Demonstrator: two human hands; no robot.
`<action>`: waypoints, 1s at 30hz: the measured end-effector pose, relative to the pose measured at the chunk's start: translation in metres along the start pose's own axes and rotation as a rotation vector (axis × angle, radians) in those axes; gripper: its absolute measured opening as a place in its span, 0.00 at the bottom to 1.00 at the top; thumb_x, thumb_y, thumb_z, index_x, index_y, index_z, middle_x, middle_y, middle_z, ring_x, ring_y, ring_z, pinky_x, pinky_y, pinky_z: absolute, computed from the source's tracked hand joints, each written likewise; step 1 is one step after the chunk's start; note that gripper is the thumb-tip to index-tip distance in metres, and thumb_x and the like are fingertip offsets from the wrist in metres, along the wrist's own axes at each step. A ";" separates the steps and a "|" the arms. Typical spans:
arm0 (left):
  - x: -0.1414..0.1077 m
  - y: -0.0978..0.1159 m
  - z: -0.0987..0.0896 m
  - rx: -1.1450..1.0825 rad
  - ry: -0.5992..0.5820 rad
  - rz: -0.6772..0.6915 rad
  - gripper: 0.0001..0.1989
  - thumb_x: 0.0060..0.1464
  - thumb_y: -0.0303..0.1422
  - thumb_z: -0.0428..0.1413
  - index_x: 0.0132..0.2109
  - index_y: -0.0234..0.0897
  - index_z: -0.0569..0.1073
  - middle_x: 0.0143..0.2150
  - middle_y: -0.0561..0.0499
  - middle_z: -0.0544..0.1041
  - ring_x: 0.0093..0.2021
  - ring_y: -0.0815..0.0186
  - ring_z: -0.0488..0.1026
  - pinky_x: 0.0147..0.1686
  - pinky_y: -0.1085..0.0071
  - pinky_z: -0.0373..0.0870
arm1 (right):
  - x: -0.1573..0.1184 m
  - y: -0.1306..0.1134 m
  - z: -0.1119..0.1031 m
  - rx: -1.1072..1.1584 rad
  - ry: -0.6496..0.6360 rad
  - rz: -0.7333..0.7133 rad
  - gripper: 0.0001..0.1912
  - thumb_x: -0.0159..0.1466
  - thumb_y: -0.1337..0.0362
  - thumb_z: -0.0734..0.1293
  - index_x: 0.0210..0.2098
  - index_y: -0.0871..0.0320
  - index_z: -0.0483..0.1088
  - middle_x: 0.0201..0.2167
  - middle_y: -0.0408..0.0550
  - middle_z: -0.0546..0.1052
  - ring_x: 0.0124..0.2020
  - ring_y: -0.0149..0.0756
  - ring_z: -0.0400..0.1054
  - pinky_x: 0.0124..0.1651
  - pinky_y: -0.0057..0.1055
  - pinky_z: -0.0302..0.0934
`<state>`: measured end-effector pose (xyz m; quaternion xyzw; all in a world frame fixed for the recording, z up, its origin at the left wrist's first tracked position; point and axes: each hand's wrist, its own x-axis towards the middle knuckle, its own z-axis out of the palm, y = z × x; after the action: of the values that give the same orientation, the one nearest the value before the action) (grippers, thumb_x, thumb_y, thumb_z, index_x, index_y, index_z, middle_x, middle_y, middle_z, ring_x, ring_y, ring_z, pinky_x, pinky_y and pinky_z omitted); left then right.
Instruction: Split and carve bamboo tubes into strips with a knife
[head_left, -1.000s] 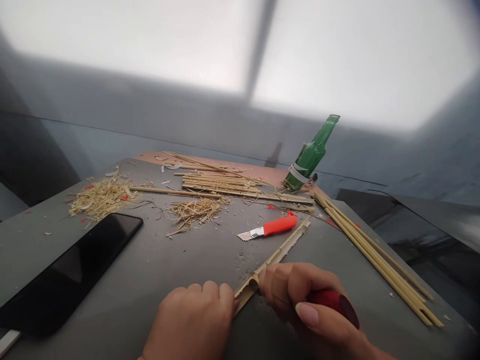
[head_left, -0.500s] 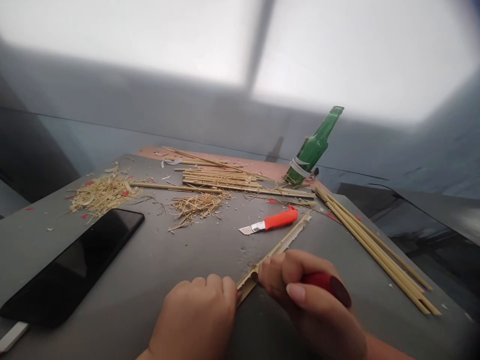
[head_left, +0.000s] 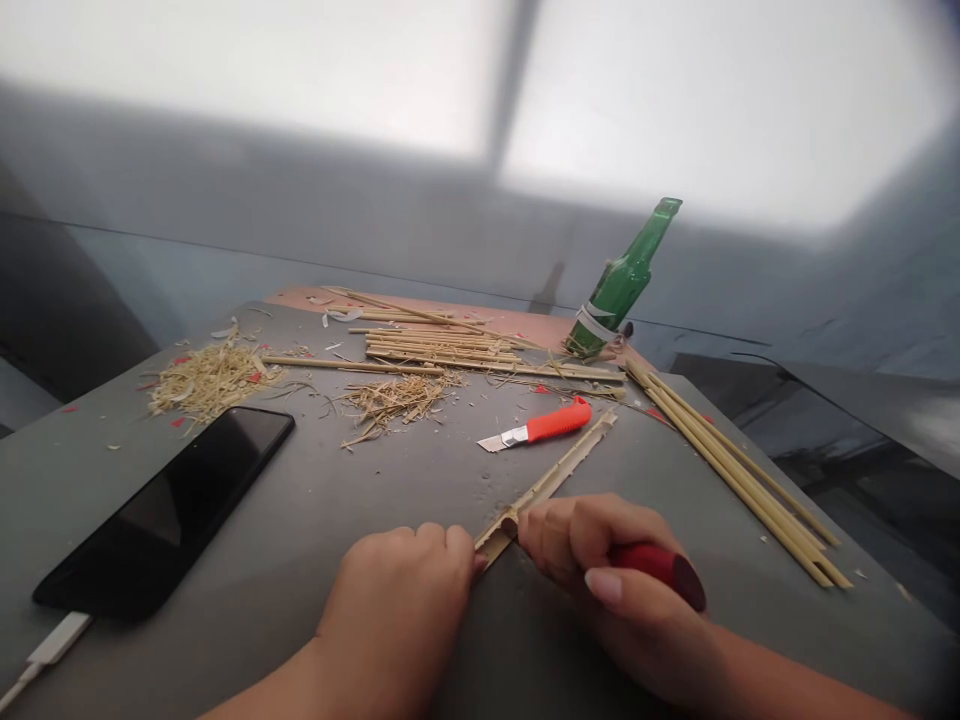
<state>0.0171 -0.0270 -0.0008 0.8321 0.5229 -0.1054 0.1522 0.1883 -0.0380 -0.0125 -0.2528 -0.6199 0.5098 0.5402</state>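
Observation:
A split pale stalk (head_left: 566, 468), like a reed or bamboo strip, lies slantwise on the grey table, its hollow side up. My left hand (head_left: 409, 585) is closed over its near end and presses it down. In my right hand (head_left: 611, 560) is a tool with a dark red handle (head_left: 651, 562), fingers wrapped round it. The tool's dark tip (head_left: 509, 526) sits in the stalk's groove just beyond my left fingers; most of the tool is hidden. Beyond my hands lies an orange-handled utility knife (head_left: 555, 421) with its blade out, touching neither hand.
A black phone (head_left: 172, 510) with a white cable lies left. Shavings form a large pile (head_left: 214, 382) and a smaller pile (head_left: 397, 398). Stalks (head_left: 442, 345) lie at the back, and longer stalks (head_left: 739, 475) along the right edge. A green bottle (head_left: 619, 295) appears tilted at the back.
The view has shifted slightly, so the table's things appear a little higher. Both hands keep their grips, and the tool's tip stays at about the same spot in the stalk.

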 end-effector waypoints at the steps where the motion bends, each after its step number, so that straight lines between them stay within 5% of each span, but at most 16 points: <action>1: 0.000 -0.001 0.000 -0.005 0.000 0.003 0.17 0.71 0.31 0.43 0.45 0.37 0.77 0.41 0.43 0.82 0.42 0.49 0.82 0.38 0.56 0.77 | 0.000 0.001 0.000 0.010 0.008 0.003 0.18 0.61 0.59 0.66 0.22 0.53 0.53 0.18 0.38 0.54 0.21 0.34 0.48 0.28 0.36 0.46; 8: 0.000 -0.004 -0.001 -0.041 0.003 -0.004 0.15 0.71 0.35 0.46 0.44 0.39 0.78 0.41 0.44 0.83 0.42 0.48 0.82 0.40 0.53 0.77 | -0.003 0.006 -0.003 -0.043 -0.038 -0.122 0.18 0.63 0.57 0.65 0.23 0.53 0.53 0.18 0.37 0.54 0.20 0.32 0.49 0.27 0.35 0.46; 18: -0.002 -0.002 0.000 -0.020 0.045 0.027 0.14 0.69 0.29 0.47 0.42 0.37 0.77 0.39 0.42 0.82 0.41 0.48 0.82 0.38 0.54 0.77 | 0.003 -0.015 -0.003 -0.238 -0.155 -0.014 0.17 0.66 0.59 0.63 0.25 0.54 0.54 0.20 0.40 0.58 0.22 0.33 0.53 0.27 0.33 0.47; 24: -0.007 -0.001 0.001 -0.032 0.028 0.039 0.13 0.67 0.25 0.48 0.43 0.37 0.77 0.39 0.42 0.81 0.40 0.46 0.81 0.37 0.52 0.77 | 0.000 -0.014 -0.007 -0.064 -0.050 0.042 0.20 0.67 0.55 0.66 0.24 0.54 0.57 0.20 0.40 0.61 0.25 0.35 0.57 0.31 0.35 0.54; 30: -0.006 0.003 0.000 -0.046 0.000 0.036 0.12 0.67 0.25 0.48 0.43 0.37 0.77 0.39 0.42 0.82 0.41 0.46 0.81 0.37 0.52 0.77 | -0.004 -0.032 0.000 -0.077 -0.007 0.067 0.21 0.66 0.54 0.66 0.23 0.54 0.54 0.19 0.39 0.55 0.23 0.35 0.52 0.28 0.35 0.50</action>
<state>0.0172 -0.0333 0.0022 0.8377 0.5100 -0.0903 0.1732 0.1969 -0.0526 0.0153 -0.2921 -0.6320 0.5044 0.5107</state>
